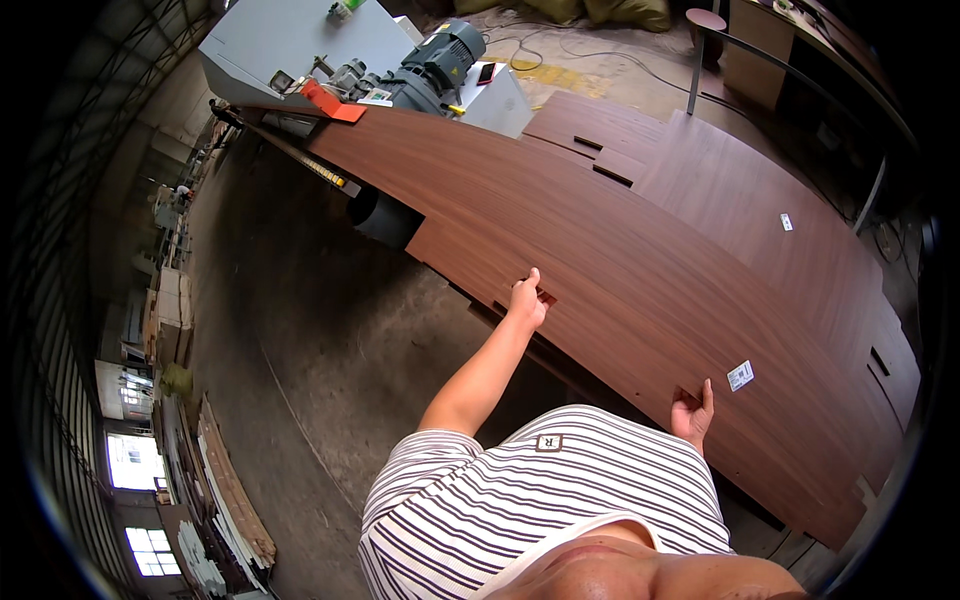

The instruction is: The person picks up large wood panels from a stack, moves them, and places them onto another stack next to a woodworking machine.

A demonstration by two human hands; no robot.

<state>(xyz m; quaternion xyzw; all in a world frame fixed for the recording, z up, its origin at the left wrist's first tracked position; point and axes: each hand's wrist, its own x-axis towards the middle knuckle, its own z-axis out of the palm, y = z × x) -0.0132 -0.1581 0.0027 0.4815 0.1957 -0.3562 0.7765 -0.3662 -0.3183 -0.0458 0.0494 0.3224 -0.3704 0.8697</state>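
Observation:
A long brown wood-grain panel (590,250) stretches from the far left, by the machine, to the near right. My left hand (528,302) grips its near edge at a small cut-out, thumb on top and the other fingers partly hidden. Farther right, my right hand (692,412) is closed on the same edge at another notch. Its thumb points up over the face and its other fingers are mostly out of sight. A white label (740,375) is stuck on the panel close to my right hand.
At the far left end stands a grey machine (290,45) with a dark motor (440,65) and an orange guard (333,103) over the panel. More brown panels (740,200) with slots lie beyond. A metal frame (800,75) stands far right. Boards (235,490) are stacked along the left.

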